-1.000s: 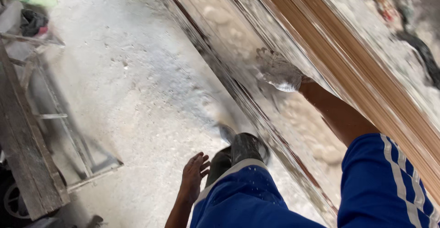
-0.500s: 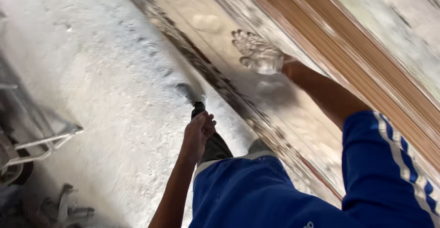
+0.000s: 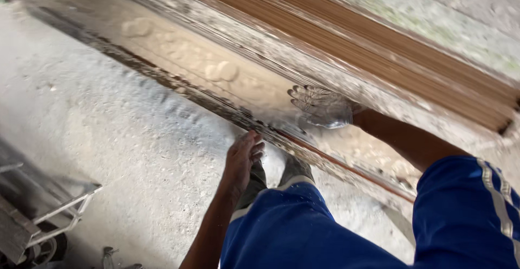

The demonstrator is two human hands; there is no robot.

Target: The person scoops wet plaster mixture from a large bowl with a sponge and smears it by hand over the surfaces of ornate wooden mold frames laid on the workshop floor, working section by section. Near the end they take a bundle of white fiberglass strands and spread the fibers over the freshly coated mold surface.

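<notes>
While one right hand (image 3: 320, 108) lies spread (dusty) on one panel (image 3: 179, 58), one left hand (image 3: 242, 158) hangs loose.

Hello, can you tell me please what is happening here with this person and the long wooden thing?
A person in blue clothes stands on a dusty floor beside a long wooden panel. The right hand, coated in pale dust or paste, lies flat with fingers spread on the panel's lower carved surface. The left hand is bare, holds nothing, and hangs near the panel's bottom edge. A metal frame stands at lower left.

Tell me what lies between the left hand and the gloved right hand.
In the head view, the dusty lower edge of the carved wooden panel lies between the left hand and the gloved right hand.
</notes>
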